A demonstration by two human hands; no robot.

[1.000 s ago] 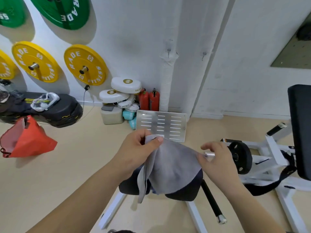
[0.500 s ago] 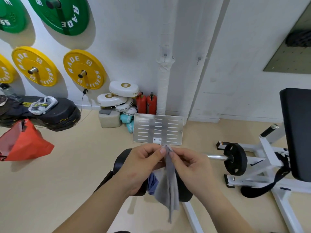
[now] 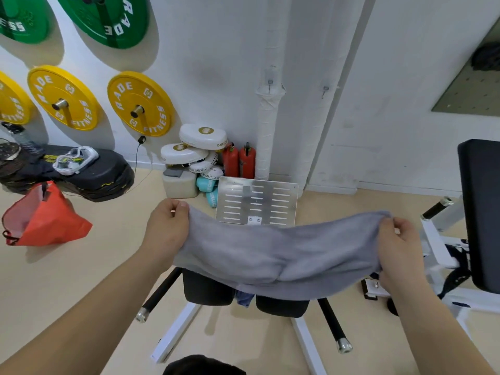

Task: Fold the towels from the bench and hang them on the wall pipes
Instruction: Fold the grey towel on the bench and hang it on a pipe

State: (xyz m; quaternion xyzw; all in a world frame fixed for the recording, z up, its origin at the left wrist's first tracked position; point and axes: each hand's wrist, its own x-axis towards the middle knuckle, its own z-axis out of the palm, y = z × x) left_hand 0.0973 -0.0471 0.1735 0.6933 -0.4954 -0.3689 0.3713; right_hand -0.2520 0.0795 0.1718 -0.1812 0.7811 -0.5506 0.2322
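A grey towel (image 3: 281,255) is stretched wide in the air between both hands, sagging in its middle. My left hand (image 3: 166,228) grips its left end and my right hand (image 3: 400,247) grips its right end. Under the towel stands the black padded bench (image 3: 208,289), and a bit of blue cloth (image 3: 244,299) peeks out between its pads. A white wrapped wall pipe (image 3: 266,131) runs down the wall straight ahead, with a second white pipe (image 3: 315,136) to its right.
A slotted metal plate (image 3: 257,203) leans near the pipes, beside red extinguishers (image 3: 239,161) and white pads (image 3: 203,138). Yellow weight plates (image 3: 140,104) and green weight plates (image 3: 108,17) hang at left. An orange bag (image 3: 46,220) lies on the floor. A white machine frame (image 3: 443,236) stands right.
The hands, close together half a second ago pinching the towel's top, have drawn apart, spreading the towel wide and horizontal.
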